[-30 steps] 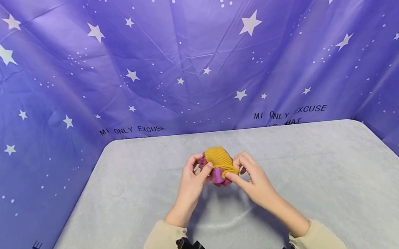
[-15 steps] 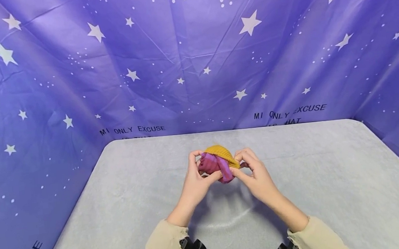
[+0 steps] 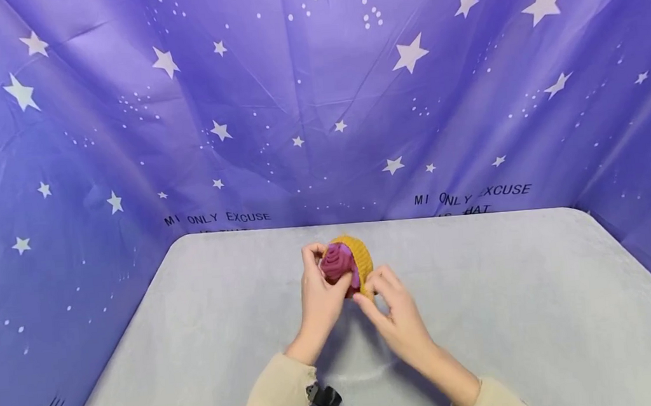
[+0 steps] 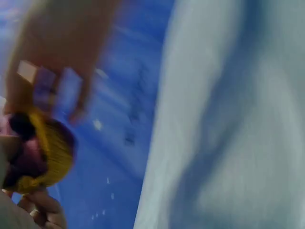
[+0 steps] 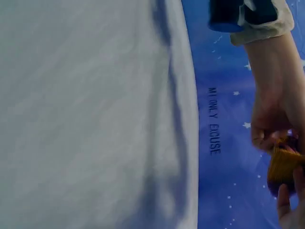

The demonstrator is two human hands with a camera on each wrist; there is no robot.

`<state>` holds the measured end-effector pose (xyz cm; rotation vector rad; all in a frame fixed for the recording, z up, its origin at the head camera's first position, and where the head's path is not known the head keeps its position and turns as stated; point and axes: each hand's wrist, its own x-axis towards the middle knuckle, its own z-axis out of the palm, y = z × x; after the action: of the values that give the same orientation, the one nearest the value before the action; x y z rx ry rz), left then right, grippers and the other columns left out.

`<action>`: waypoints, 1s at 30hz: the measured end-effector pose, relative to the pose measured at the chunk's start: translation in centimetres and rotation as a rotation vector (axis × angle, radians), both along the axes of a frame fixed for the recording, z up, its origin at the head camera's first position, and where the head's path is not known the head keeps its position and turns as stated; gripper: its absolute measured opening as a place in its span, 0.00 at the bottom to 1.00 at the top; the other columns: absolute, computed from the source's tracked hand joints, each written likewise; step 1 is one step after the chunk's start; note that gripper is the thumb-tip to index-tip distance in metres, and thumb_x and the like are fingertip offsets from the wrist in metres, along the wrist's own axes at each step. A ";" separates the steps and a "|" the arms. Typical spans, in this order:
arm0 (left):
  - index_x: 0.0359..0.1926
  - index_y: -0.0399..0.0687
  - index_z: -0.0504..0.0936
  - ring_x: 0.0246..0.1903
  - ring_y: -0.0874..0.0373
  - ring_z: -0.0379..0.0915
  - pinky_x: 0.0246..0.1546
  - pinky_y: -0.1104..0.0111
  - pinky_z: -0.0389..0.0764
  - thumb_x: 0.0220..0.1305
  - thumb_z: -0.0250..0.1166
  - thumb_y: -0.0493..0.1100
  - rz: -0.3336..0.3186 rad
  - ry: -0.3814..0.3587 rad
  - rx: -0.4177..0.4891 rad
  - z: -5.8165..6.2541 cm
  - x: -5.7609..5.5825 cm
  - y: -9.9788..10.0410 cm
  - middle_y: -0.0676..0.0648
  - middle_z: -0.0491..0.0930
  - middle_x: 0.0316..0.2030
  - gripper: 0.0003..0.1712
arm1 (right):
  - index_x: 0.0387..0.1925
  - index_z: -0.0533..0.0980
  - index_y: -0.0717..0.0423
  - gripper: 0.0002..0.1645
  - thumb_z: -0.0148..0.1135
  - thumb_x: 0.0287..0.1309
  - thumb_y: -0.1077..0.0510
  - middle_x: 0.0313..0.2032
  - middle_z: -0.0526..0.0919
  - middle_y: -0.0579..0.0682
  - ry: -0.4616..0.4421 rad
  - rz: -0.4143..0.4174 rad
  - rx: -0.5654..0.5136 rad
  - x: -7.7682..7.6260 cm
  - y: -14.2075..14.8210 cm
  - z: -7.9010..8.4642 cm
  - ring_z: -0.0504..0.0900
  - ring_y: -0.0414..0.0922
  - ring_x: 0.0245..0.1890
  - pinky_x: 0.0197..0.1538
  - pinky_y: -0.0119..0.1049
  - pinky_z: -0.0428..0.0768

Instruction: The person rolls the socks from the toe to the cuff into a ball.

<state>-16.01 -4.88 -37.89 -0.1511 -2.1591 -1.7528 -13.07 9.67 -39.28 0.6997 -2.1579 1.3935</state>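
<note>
Off the table, a rolled-up sock bundle (image 3: 337, 262) is held between both hands in the head view. Its core is a maroon and purple spiral, and a mustard ribbed cuff (image 3: 362, 255) wraps over the far and right sides. My left hand (image 3: 323, 297) grips the roll from the left, thumb on the near face and fingers behind. On the right, my right hand (image 3: 399, 315) pinches the lower edge of the cuff between thumb and fingers. Both wrist views show the mustard cuff (image 4: 59, 152) among the fingers, blurred in the left one.
A pale grey cloth-covered table (image 3: 227, 338) lies under the hands. Behind and at the sides hangs a purple curtain (image 3: 272, 105) with white stars and lettering. A black wrist camera (image 3: 325, 399) is strapped by the left cream sleeve (image 3: 277, 391).
The bundle has turned so that its maroon spiral faces up and left, and the cuff now sits on the right. My right hand has moved left and lower. The head view has tilted up slightly.
</note>
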 end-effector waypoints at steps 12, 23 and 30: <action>0.64 0.46 0.70 0.54 0.48 0.76 0.45 0.67 0.86 0.57 0.71 0.36 -0.245 -0.098 -0.005 0.9 0.9 -1.3 0.41 0.74 0.56 0.34 | 0.34 0.76 0.57 0.05 0.66 0.61 0.63 0.34 0.81 0.51 -0.237 -0.066 -0.147 -0.7 1.7 1.1 0.79 0.34 0.36 0.42 0.28 0.82; 0.61 0.49 0.74 0.52 0.48 0.80 0.48 0.70 0.85 0.57 0.72 0.36 -0.305 -0.072 0.014 0.6 0.9 -1.2 0.41 0.82 0.53 0.30 | 0.36 0.84 0.58 0.03 0.68 0.60 0.63 0.35 0.88 0.53 -0.221 -0.201 -0.104 -1.3 2.6 2.1 0.84 0.32 0.33 0.38 0.24 0.83; 0.54 0.50 0.79 0.39 0.53 0.83 0.36 0.70 0.85 0.53 0.73 0.36 -0.145 -0.050 -0.116 0.5 0.0 -0.9 0.44 0.86 0.43 0.25 | 0.34 0.84 0.56 0.04 0.68 0.58 0.67 0.31 0.87 0.49 0.015 -0.145 -0.048 -0.8 2.5 1.7 0.83 0.34 0.31 0.38 0.22 0.82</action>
<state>-15.97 -5.80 -37.44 -0.3035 -2.3399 -1.7242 -13.85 12.13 -37.54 0.5237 -2.1112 1.3545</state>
